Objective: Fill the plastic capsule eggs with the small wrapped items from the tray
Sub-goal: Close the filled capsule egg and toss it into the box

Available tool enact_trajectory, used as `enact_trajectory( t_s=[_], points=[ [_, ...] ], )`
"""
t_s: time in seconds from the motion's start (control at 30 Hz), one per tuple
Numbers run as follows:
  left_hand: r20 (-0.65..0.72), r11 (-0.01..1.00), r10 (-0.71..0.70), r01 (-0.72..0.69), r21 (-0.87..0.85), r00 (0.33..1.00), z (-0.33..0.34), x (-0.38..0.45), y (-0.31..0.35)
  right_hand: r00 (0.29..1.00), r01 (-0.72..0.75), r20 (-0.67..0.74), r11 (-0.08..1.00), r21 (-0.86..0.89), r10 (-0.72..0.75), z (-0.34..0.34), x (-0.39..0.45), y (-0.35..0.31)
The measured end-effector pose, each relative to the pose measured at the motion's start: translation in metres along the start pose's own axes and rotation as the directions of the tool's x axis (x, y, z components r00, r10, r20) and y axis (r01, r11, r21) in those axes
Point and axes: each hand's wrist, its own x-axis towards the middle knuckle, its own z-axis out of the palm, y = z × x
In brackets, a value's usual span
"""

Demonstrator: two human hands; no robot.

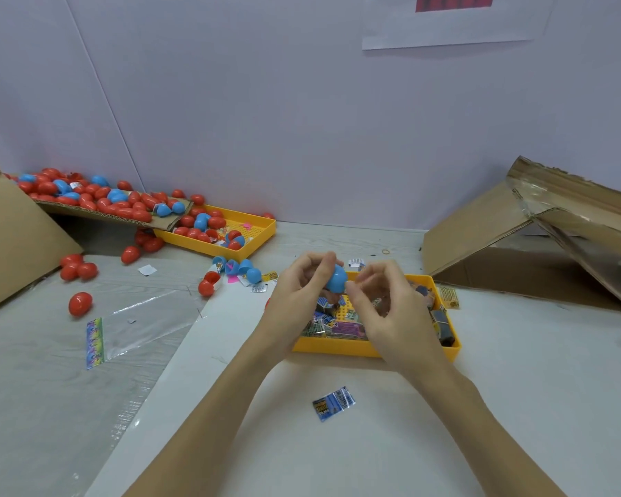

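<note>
Blue egg half (337,278) between left fingers (321,269)

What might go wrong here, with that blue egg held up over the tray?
The blue egg is pinched in the left hand above the tray; it might slip and roll away, as the loose red eggs on the table have. The stray packet near the arms may be swept off.

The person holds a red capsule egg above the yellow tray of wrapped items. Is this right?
Not quite. In the head view the capsule egg is blue, not red. The left hand holds it above the yellow tray of wrapped items.
</note>
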Motion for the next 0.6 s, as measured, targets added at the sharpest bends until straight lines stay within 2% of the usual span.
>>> enact_trajectory(
  t_s=[0.13,0.2,0.33,0.47,0.6],
  points=[
    [0.079,0.998,0.048,-0.051,0.043,0.996,-0.0020,-0.0002,0.0005,0.988,0.133,0.089,0.989,-0.069,-0.127,-0.0003,0.0021,-0.0003],
    [0.095,0.998,0.054,-0.057,0.034,0.994,0.0005,-0.0011,0.0013,0.982,0.173,0.092,0.983,-0.060,-0.167,0.0002,0.0014,-0.0013],
    [0.081,0.998,0.066,-0.067,0.020,0.995,0.0039,-0.0035,0.0034,0.988,0.156,0.020,0.987,-0.039,-0.155,-0.0026,0.0011,-0.0048],
    [0.056,0.998,0.027,-0.030,0.054,0.998,0.0030,-0.0042,0.0061,0.986,0.163,-0.027,0.982,-0.097,-0.166,-0.0018,0.0011,-0.0064],
    [0.169,0.995,0.043,-0.057,0.078,0.985,0.0006,-0.0041,0.0056,0.985,0.161,-0.043,0.976,-0.149,-0.169,-0.0026,0.0019,-0.0017]
  ],
)
